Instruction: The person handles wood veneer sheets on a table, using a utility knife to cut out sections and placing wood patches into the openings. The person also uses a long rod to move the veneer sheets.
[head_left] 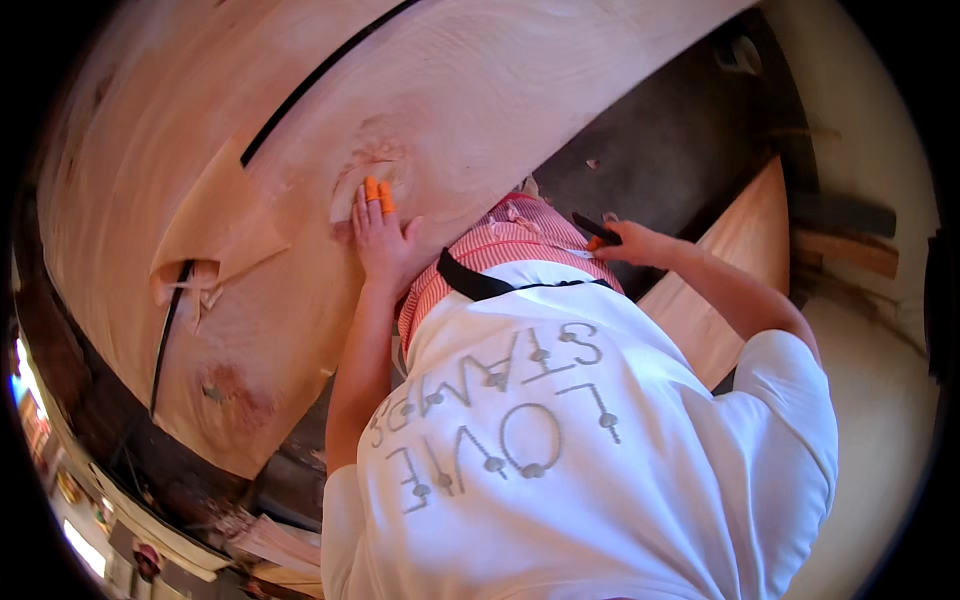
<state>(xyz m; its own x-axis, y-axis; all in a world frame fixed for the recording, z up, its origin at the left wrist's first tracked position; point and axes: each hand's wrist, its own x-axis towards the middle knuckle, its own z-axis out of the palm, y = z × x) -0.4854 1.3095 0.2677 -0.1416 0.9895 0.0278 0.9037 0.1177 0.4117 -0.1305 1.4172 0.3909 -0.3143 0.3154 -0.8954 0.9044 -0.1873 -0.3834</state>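
My left hand (pixel 383 238) lies flat on a large, pale wood-veneer sheet (pixel 480 110), fingers extended beside a knot with reddish, rough grain. Two of its fingers wear orange finger covers. By my right side of the apron, my right hand (pixel 637 244) is closed around a slim black-handled tool (pixel 596 226), which looks like a knife. Its working end cannot be made out clearly. Orange also shows at a right fingertip. Just under the hands is my red-and-white striped apron (pixel 520 232), close against the sheet's near edge.
A raised veneer flap (pixel 215 225) stands off the sheet at left, crossed by a narrow black band (pixel 320 80). A dark work surface (pixel 660 130) with small scraps shows at upper right. Another wood piece (pixel 755 225) lies past my right forearm. Shavings (pixel 275 540) are at lower left.
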